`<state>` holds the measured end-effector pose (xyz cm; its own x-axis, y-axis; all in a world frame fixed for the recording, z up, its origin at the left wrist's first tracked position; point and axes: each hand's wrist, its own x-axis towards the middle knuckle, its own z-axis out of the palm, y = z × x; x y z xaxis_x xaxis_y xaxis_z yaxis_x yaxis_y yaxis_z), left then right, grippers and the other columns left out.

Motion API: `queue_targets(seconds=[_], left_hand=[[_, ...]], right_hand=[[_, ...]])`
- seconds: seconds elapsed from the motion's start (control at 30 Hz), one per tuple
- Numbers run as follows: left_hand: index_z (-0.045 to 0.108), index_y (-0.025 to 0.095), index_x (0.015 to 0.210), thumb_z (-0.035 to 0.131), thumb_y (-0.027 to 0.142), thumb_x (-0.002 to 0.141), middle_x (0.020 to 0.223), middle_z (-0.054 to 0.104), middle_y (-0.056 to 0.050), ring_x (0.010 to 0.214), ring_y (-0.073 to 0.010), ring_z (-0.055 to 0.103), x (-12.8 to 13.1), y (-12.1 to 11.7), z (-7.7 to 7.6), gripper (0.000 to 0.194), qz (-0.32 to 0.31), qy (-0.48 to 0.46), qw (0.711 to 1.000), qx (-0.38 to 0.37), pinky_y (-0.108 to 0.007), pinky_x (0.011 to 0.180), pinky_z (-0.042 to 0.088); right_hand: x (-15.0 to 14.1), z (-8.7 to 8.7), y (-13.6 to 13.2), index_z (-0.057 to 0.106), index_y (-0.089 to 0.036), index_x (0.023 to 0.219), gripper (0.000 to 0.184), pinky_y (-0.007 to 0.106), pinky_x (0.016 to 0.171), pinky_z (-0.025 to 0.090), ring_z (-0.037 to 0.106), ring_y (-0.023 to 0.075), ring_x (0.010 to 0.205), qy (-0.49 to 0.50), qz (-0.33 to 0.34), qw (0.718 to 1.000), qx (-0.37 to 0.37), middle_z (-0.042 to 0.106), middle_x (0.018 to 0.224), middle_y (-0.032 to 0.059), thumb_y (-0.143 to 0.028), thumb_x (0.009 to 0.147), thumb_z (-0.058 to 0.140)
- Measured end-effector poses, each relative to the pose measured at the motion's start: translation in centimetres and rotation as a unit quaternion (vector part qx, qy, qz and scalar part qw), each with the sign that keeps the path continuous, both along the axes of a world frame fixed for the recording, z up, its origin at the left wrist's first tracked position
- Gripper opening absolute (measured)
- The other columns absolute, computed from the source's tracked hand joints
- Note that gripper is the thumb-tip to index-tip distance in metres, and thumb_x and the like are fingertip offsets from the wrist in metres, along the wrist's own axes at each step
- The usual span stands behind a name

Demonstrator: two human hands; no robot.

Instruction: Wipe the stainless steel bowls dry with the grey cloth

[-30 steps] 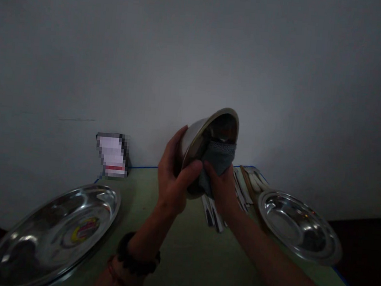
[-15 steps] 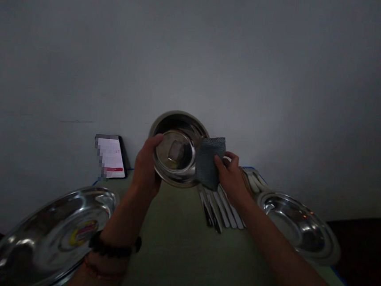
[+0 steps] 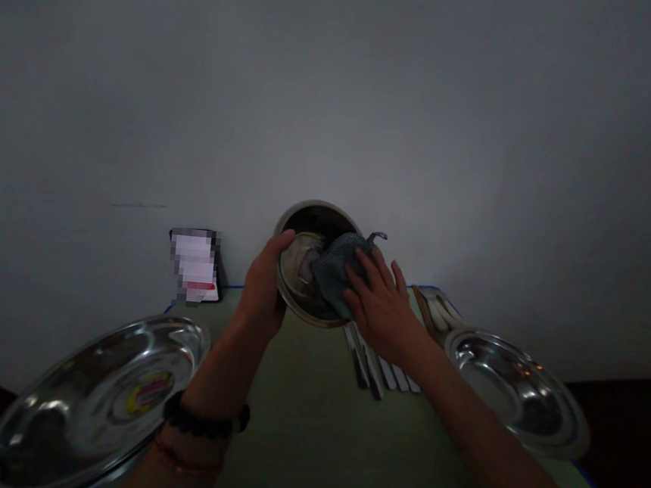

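Note:
A steel bowl (image 3: 320, 215) is tilted up above the table near its back edge. My left hand (image 3: 264, 288) grips its left rim, thumb on the near face and fingers behind. In its round centre is a pale square patch (image 3: 306, 263), partly covered. My right hand (image 3: 380, 302) holds a grey cloth (image 3: 339, 272) against the right part of the bowl, fingers spread over the fabric. One corner of the cloth sticks up past the rim. Below the bowl, several table knives (image 3: 374, 373) lie side by side, their upper ends hidden.
At left stands a large steel basin (image 3: 48, 417) with a yellow and pink label. A smaller steel basin (image 3: 538, 414) sits at right, beside several spoons or forks (image 3: 442, 311). A phone (image 3: 195, 263) leans on the wall (image 3: 337, 108) behind the green table (image 3: 298, 431).
My right hand has moved left with the cloth, from beside the rim onto the bowl, its fingers now spread. The bowl has shifted slightly right in view, as have the surroundings.

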<state>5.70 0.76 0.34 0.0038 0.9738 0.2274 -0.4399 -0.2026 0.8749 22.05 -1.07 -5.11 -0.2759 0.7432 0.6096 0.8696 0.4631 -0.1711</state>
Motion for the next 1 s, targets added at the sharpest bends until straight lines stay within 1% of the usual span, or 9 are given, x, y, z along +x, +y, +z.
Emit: queue_targets(seconds=[0.1,0.17,0.3,0.37,0.47,0.63,0.7,0.87,1.0], left_hand=[[0.068,0.016,0.085,0.058,0.043,0.076,0.084,0.074,-0.007,0.1,-0.0274,0.066,-0.2,0.2,-0.1,0.03,-0.004,0.001,1.0,0.009,-0.036,0.083,0.054],[0.068,0.017,0.086,0.059,0.043,0.076,0.085,0.074,-0.007,0.1,-0.026,0.066,-0.2,0.2,-0.1,0.03,0.005,0.002,1.0,0.011,-0.035,0.083,0.054],[0.068,0.017,0.085,0.06,0.044,0.077,0.087,0.074,-0.007,0.099,-0.0253,0.066,-0.1,0.0,0.0,0.029,0.01,0.009,1.0,0.012,-0.036,0.083,0.053],[0.068,0.016,0.089,0.061,0.045,0.076,0.093,0.073,-0.007,0.101,-0.0267,0.065,0.1,-0.2,-0.1,0.032,-0.003,0.028,0.999,0.017,-0.037,0.087,0.052],[0.067,0.015,0.1,0.064,0.045,0.077,0.104,0.072,-0.009,0.11,-0.0284,0.061,0.5,-0.5,-0.5,0.039,-0.027,0.08,0.996,0.038,-0.039,0.095,0.047],[0.069,0.019,0.106,0.056,0.051,0.083,0.107,0.073,-0.008,0.114,-0.0279,0.059,0.7,-0.5,-1.4,0.041,-0.109,0.088,0.989,0.055,-0.039,0.099,0.045],[0.068,0.02,0.109,0.053,0.052,0.085,0.107,0.073,-0.006,0.116,-0.0274,0.059,0.8,-0.4,-1.6,0.042,-0.144,0.068,0.986,0.045,-0.04,0.101,0.044],[0.069,0.021,0.109,0.047,0.061,0.084,0.104,0.074,-0.008,0.114,-0.0304,0.06,1.1,-0.4,-2.0,0.053,-0.232,0.045,0.972,-0.017,-0.044,0.099,0.046],[0.07,0.022,0.106,0.05,0.06,0.083,0.101,0.075,-0.007,0.111,-0.0307,0.062,1.4,-0.5,-1.6,0.05,-0.201,0.029,0.979,-0.023,-0.045,0.096,0.049]], right_hand=[[-0.3,0.4,-0.5,0.052,-0.011,0.132,0.045,0.052,0.113,0.03,0.032,0.0273,0.139,-0.026,0.063,0.997,-0.043,0.044,0.145,0.0151,-0.031,0.096,0.034],[-0.4,0.9,-0.7,0.05,-0.013,0.133,0.043,0.048,0.111,0.035,0.036,0.0246,0.137,-0.02,0.095,0.995,-0.037,0.044,0.145,0.0132,-0.026,0.095,0.035],[-0.5,1.1,-0.9,0.058,-0.016,0.125,0.037,0.044,0.106,0.042,0.051,0.0228,0.126,-0.02,0.088,0.996,-0.025,0.055,0.135,0.0117,-0.02,0.095,0.037],[-0.4,0.6,-0.8,0.059,-0.01,0.124,0.038,0.047,0.107,0.04,0.048,0.0268,0.128,-0.037,0.066,0.996,-0.039,0.055,0.134,0.0161,-0.022,0.094,0.038],[-0.2,-0.3,-0.5,0.05,-0.001,0.132,0.047,0.052,0.111,0.033,0.033,0.0322,0.138,-0.047,0.026,0.997,-0.049,0.042,0.144,0.0226,-0.027,0.094,0.04],[-0.1,-0.3,-0.3,0.037,-0.004,0.142,0.055,0.054,0.116,0.021,0.018,0.0311,0.143,-0.01,-0.009,1.0,-0.026,0.025,0.154,0.0159,-0.03,0.094,0.036],[-0.3,0.2,-0.3,0.036,-0.007,0.143,0.054,0.052,0.117,0.019,0.014,0.0291,0.144,0.026,0.011,0.999,-0.03,0.021,0.155,0.013,-0.03,0.095,0.033],[-0.4,1.2,-0.5,0.034,-0.014,0.144,0.051,0.049,0.117,0.021,0.017,0.023,0.144,0.1,0.139,0.98,-0.097,0.019,0.157,0.0108,-0.03,0.096,0.03],[-0.1,1.7,-0.6,0.041,-0.015,0.141,0.049,0.045,0.117,0.025,0.026,0.0194,0.142,0.095,0.16,0.981,-0.049,0.029,0.154,0.01,-0.016,0.093,0.033]])
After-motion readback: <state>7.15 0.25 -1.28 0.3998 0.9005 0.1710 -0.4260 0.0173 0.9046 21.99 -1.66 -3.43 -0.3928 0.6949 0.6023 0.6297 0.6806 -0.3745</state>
